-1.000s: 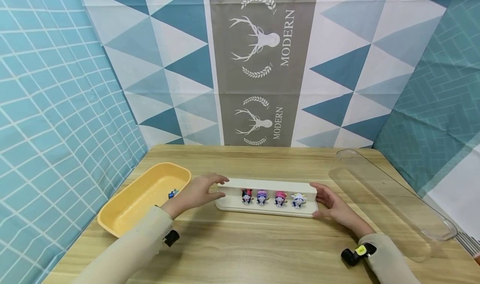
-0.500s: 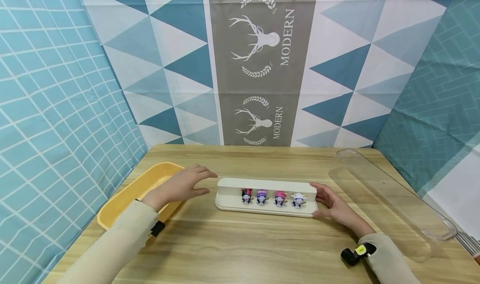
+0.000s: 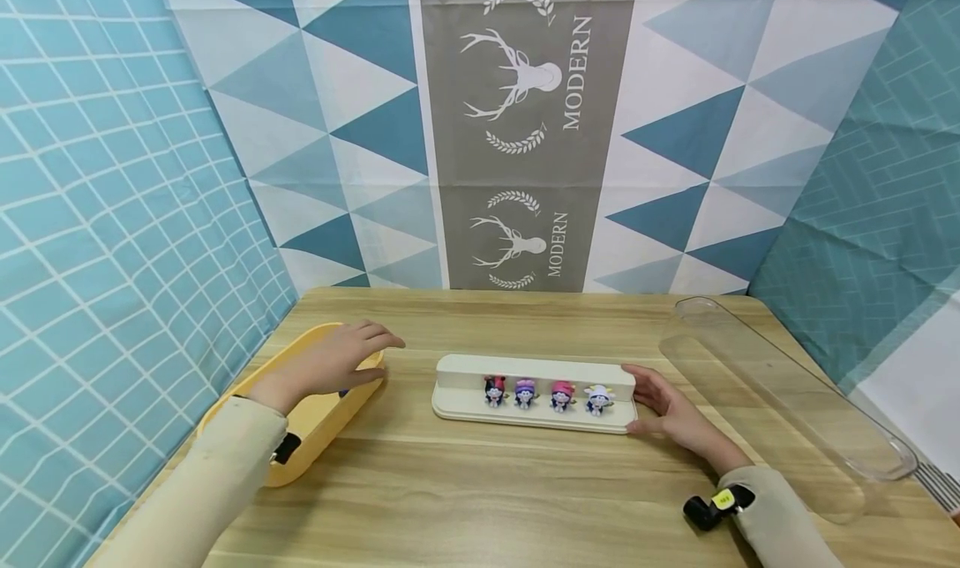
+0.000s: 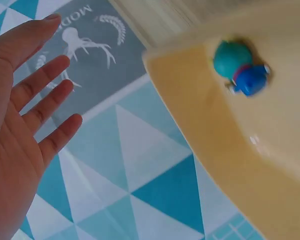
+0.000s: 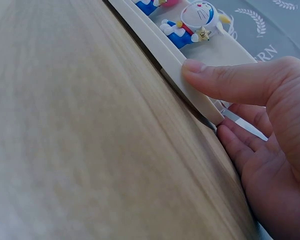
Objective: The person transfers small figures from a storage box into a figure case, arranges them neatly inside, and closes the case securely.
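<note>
A white two-step display stand (image 3: 487, 368) lies on the table with several small figurines (image 3: 562, 396) in a row on its lower step. They wear differently coloured hats; the rightmost, a white-hatted Doraemon figurine (image 5: 182, 25), shows close up in the right wrist view. My right hand (image 3: 678, 422) grips the stand's right end, thumb on the front edge and fingers round the side. Over the yellow tub (image 3: 330, 447) hovers my left hand (image 3: 326, 364), fingers spread and holding nothing. In the left wrist view, a blue and teal figurine (image 4: 250, 77) lies inside the tub.
A long clear plastic cover (image 3: 787, 393) lies slantwise at the table's right side. Patterned cloths hang behind and on both sides of the wooden table (image 3: 480, 493).
My left hand has moved away from the stand's left end, leftwards to above the yellow tub. The right hand keeps its place at the stand's right end.
</note>
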A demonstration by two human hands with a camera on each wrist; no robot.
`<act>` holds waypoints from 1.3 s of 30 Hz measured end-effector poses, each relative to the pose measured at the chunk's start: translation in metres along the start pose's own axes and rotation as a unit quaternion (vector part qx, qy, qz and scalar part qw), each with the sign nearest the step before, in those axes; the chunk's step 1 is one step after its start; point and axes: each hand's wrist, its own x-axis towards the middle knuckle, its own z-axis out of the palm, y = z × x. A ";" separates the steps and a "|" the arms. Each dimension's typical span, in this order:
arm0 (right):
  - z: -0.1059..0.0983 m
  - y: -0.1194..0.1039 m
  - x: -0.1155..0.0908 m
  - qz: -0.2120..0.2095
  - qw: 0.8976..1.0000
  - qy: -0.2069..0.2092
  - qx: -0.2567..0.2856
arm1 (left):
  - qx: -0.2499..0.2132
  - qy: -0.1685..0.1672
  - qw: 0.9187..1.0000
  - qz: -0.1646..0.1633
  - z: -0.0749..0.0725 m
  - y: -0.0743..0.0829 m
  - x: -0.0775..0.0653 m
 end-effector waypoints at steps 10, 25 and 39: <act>-0.001 -0.001 0.000 -0.002 1.000 -0.001 0.003 | 0.133 -0.008 0.991 -0.018 0.000 -0.019 -0.015; 0.000 -0.001 0.001 0.006 1.000 -0.003 0.002 | 0.135 -0.054 0.988 -0.057 0.021 -0.042 -0.040; 0.000 -0.002 -0.001 0.006 1.000 -0.003 0.004 | 0.114 -0.145 0.979 -0.091 0.049 -0.051 -0.038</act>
